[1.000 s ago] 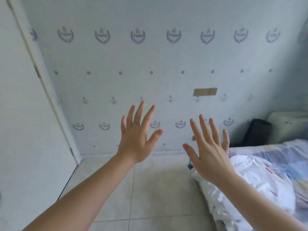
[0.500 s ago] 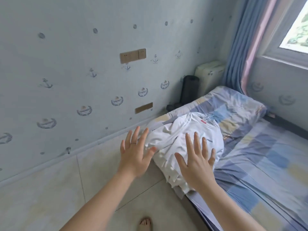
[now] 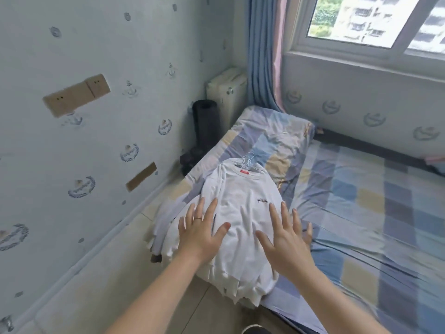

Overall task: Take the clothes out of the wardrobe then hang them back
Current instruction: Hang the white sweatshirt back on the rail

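We see the checked bed (image 3: 361, 213) filling the right of the scene, its pillow (image 3: 272, 136) at the far end below the blue curtain (image 3: 261, 51); a pile of white clothes (image 3: 240, 213) lies along the bed's left edge, collars far, with hangers (image 3: 249, 161) bunched at the necks; our left hand (image 3: 199, 233) and right hand (image 3: 286, 242) are spread wide, fingers straight, over the pile's near half, holding nothing; whether they touch it we cannot tell; a ring (image 3: 198, 218) sits on a left finger.
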The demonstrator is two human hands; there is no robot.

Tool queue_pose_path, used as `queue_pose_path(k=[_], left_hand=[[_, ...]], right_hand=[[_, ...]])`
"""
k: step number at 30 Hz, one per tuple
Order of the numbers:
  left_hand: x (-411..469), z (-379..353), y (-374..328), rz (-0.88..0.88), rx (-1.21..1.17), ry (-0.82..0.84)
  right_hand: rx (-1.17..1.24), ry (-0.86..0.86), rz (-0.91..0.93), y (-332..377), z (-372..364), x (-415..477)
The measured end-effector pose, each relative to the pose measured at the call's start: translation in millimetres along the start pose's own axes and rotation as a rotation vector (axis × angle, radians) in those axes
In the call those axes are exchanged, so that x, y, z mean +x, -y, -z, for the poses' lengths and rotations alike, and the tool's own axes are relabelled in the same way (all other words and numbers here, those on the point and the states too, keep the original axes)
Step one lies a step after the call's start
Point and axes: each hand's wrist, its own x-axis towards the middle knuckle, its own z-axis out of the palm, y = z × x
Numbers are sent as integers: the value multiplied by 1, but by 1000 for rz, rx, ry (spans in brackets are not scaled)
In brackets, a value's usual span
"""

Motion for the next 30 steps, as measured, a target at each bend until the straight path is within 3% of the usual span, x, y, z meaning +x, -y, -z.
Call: queue_pose_path(k=[5, 17, 24, 30], left_hand=[[87, -11, -18, -40, 30, 59], [259, -43, -14, 102, 68, 262], [380, -97, 28, 159, 51, 366], [503, -181, 89, 97, 104, 416]], right_hand=[[-4, 14, -62, -20, 0, 75], [-15, 140, -142, -62, -22, 243], [-60, 266, -212, -76, -91, 335], [-88, 314, -313, -106, -186, 435]])
